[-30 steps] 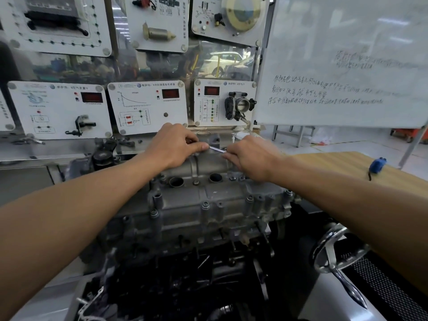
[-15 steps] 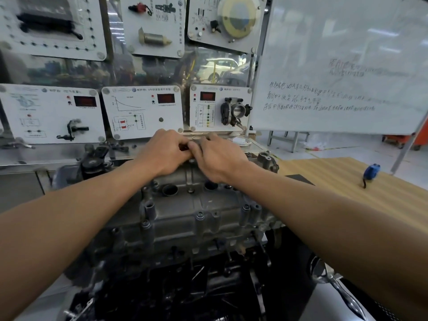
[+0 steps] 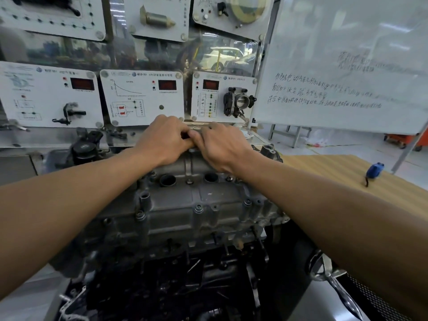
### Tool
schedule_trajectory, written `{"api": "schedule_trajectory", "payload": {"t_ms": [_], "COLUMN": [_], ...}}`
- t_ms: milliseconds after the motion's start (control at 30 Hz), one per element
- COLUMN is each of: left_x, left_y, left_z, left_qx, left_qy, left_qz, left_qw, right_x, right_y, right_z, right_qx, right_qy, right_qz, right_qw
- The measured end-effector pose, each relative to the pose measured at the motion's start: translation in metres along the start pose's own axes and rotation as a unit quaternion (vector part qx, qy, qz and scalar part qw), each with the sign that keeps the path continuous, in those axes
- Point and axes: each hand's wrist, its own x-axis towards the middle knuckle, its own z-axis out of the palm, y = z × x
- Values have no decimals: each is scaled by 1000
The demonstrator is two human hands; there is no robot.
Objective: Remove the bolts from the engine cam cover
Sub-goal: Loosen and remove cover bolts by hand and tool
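1. Head view, the only one. My left hand (image 3: 162,141) and my right hand (image 3: 223,147) meet at the far edge of the engine cam cover (image 3: 185,200), thumbs touching, both wrists resting on the casting.
2. The fingers of both hands are curled down and in. Something small and dark sits between them, but my knuckles hide it, so I cannot tell what I grip, or whether each hand grips anything.
3. The bolts (image 3: 198,207) I can see sit in the cover: several along the near flange and one between the two open plug wells (image 3: 168,180).
4. I judge I am working a far-edge bolt blind. If the tool sits crooked on a head I cannot see, it could slip and round it.
5. A sudden release would drive my knuckles into the panel (image 3: 143,98) just behind.
6. A freed bolt could roll off my fingers into a plug well or the dark gap below the engine. The counter (image 3: 335,172) at right is well apart, too far to catch it.
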Motion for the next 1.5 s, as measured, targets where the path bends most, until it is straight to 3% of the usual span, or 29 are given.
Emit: {"api": "schedule_trajectory", "payload": {"t_ms": [567,733,967,1267,1500], "left_x": [11,1,4,15,16], "left_y": [6,19,17,11,9], "left_z": [-1,-3,1,2,3], "left_qx": [33,32,42,41,37], "left_qy": [8,-10,16,-17,-9], "left_qz": [-40,-8,-30,-88,-58], "left_qw": [999,999,999,995,998], "right_x": [15,-2,8,23,26], "right_y": [28,27,28,31,36], "right_z": [3,-7,-2,-2,-9], "right_qx": [46,82,65,99,86], "right_qy": [15,22,24,-24,-51], "right_qz": [-95,-78,-79,-78,-123], "right_qw": [994,993,994,992,987]}}
